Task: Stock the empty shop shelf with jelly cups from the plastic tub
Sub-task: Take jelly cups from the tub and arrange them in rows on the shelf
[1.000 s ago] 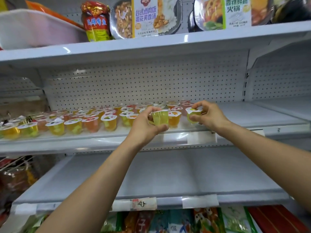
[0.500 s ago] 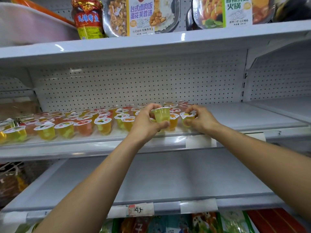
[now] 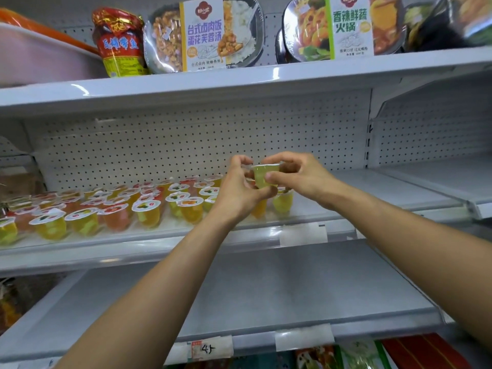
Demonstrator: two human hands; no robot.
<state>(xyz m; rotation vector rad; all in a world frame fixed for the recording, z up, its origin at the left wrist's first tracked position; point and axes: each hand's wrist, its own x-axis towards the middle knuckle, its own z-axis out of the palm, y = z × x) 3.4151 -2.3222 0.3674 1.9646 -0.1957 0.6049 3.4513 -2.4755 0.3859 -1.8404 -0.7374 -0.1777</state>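
Stocking looks roughly half done. Jelly cups (image 3: 149, 206) stand in packed rows over the left half of the middle shelf (image 3: 378, 193), from its left end up to the hands. The stretch to the right of them is, I judge, what is left to fill.

1 green cup (image 3: 265, 174) is held above the right end of the rows, just off the shelf, by 2 hands. The left hand (image 3: 239, 193) curls its fingers round it from the left and below. The right hand (image 3: 300, 177) pinches it from the right with thumb and fingertips.

The cups are sealed with printed film lids and hold yellow, orange, red or green jelly. The tub (image 3: 40, 59) sits far left on the top shelf; its inside is hidden from here.
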